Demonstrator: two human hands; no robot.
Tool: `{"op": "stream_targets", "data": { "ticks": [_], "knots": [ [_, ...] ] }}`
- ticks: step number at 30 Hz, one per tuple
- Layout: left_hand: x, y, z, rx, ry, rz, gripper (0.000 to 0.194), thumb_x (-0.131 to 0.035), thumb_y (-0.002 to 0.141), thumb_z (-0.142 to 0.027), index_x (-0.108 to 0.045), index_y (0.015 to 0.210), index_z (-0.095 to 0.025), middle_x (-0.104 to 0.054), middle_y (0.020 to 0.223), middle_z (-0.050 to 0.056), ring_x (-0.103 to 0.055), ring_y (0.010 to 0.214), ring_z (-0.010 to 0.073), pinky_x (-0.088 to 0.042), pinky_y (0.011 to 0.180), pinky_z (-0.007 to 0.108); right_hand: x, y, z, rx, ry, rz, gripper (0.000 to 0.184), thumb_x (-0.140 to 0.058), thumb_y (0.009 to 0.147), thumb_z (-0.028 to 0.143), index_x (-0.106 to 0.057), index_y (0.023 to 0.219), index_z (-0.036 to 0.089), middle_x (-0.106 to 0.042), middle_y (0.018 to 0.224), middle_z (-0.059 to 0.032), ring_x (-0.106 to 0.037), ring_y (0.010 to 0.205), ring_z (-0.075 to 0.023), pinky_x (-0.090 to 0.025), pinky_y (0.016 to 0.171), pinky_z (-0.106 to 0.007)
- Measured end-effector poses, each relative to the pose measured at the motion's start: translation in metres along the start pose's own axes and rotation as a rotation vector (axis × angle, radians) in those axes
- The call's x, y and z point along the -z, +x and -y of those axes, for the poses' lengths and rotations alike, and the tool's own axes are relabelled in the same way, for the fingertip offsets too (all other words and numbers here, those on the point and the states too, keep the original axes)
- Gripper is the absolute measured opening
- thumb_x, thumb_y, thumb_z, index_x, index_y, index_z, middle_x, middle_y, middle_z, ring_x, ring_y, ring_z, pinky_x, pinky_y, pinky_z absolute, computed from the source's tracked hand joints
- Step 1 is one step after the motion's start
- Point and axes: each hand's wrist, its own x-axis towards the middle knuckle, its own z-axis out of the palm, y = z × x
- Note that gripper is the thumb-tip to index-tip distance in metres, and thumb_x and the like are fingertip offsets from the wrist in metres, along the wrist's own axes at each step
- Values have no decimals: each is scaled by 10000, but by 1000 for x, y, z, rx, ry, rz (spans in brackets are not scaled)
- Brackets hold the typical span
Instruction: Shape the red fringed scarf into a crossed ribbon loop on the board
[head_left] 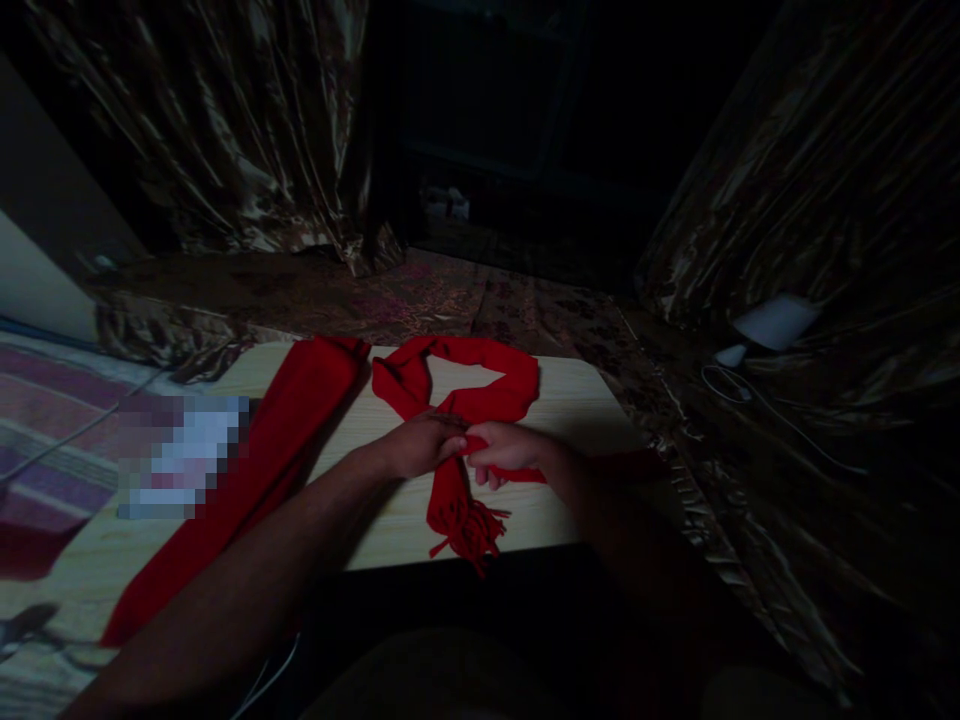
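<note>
A red scarf (491, 403) lies in a loop on a small light wooden table (382, 520). Its ends cross at the near side of the loop, and one fringed end (466, 530) points toward me. At the crossing, my left hand (427, 443) is closed on the scarf, its fingertips partly hidden. Touching it, my right hand (510, 450) has its fingers curled around the scarf's other strand, which runs off to the right under my forearm. Left of the loop lies a long, folded red cloth (255, 480).
A blurred-out flat item (184, 455) rests beside the folded cloth. Striped bedding (60, 430) is at the left. Patterned curtains (277, 120) hang behind. On the dark patterned cover at right are a white object (778, 320) and a white cable (795, 430).
</note>
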Motion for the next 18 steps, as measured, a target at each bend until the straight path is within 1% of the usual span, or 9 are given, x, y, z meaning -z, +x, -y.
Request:
{"op": "stream_targets", "data": {
  "ticks": [3, 5, 8, 9, 10, 12, 16, 17, 18],
  "knots": [
    [-4, 3, 3, 77, 46, -43, 370, -408, 1017, -385, -702, 943, -174, -722, 970, 112, -668, 907, 210, -505, 857, 326, 26, -10, 1, 9, -290, -145, 298, -676, 741, 157, -589, 1025, 178, -642, 723, 34, -558, 526, -82, -426, 464, -155],
    [-7, 4, 5, 115, 97, -84, 340, -439, 1003, -386, -693, 939, -169, -706, 946, 115, -658, 894, 219, -505, 839, 332, 44, -18, -1, 7, -411, -152, 299, -703, 724, 192, -624, 1012, 174, -660, 772, 19, -557, 552, -84, -410, 473, -157],
    [-11, 5, 8, 109, 169, -112, 311, -465, 987, -379, -679, 959, -155, -687, 965, 134, -640, 936, 241, -497, 871, 354, 67, -33, -11, -28, -519, -170, 328, -722, 685, 220, -658, 1003, 173, -684, 816, -3, -578, 577, -101, -411, 501, -178],
    [-12, 5, 9, 107, 182, -117, 309, -465, 986, -376, -676, 963, -152, -682, 963, 137, -635, 938, 245, -495, 874, 359, 76, -40, -17, -34, -526, -196, 339, -720, 672, 219, -667, 1004, 179, -690, 833, -6, -588, 594, -109, -414, 513, -185],
    [-12, 5, 9, 106, 189, -117, 308, -461, 986, -373, -672, 956, -151, -677, 955, 137, -630, 930, 244, -494, 871, 360, 84, -47, -24, -37, -519, -181, 335, -711, 671, 216, -677, 1002, 188, -694, 832, -6, -600, 625, -121, -423, 534, -192],
    [-12, 6, 10, 111, 184, -116, 314, -449, 989, -368, -668, 913, -154, -666, 920, 131, -621, 891, 234, -494, 849, 353, 104, -66, -41, -73, -522, -166, 236, -698, 646, 193, -688, 882, 186, -674, 755, 1, -600, 654, -138, -423, 550, -201],
    [-11, 8, 10, 118, 154, -119, 345, -429, 993, -363, -659, 842, -156, -645, 858, 121, -601, 830, 215, -490, 809, 336, 155, -118, -82, -239, -340, -361, 271, -705, 644, 232, -695, 911, 184, -686, 763, -19, -601, 633, -153, -442, 540, -232],
    [-10, 8, 10, 112, 143, -120, 356, -419, 997, -365, -659, 839, -155, -644, 856, 121, -598, 828, 212, -487, 810, 333, 168, -132, -92, -242, -291, -429, 265, -685, 675, 236, -702, 935, 183, -702, 799, -35, -621, 661, -160, -461, 566, -240],
    [-10, 9, 10, 105, 130, -122, 371, -406, 1002, -368, -659, 833, -155, -644, 853, 120, -596, 824, 209, -485, 811, 330, 180, -145, -100, -271, -281, -547, 235, -664, 705, 239, -711, 927, 178, -707, 795, -51, -630, 662, -165, -469, 578, -250]
  ]
}}
